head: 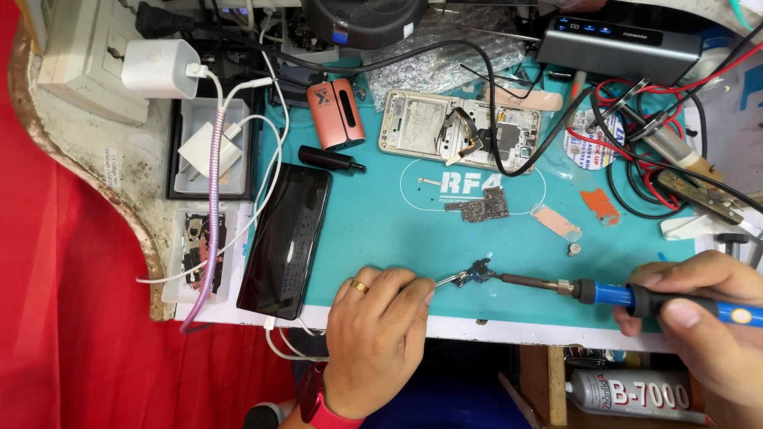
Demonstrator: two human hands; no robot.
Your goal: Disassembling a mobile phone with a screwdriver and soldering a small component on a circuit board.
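The work mat was teal — its markings white. The soldering iron had a blue handle with a black grip; the cloth beneath was red.

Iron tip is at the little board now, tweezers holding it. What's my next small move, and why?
Probably keep the left hand steady and ease the soldering iron tip onto the joint: the tweezers already pin the small board, and the tip sits at its edge.
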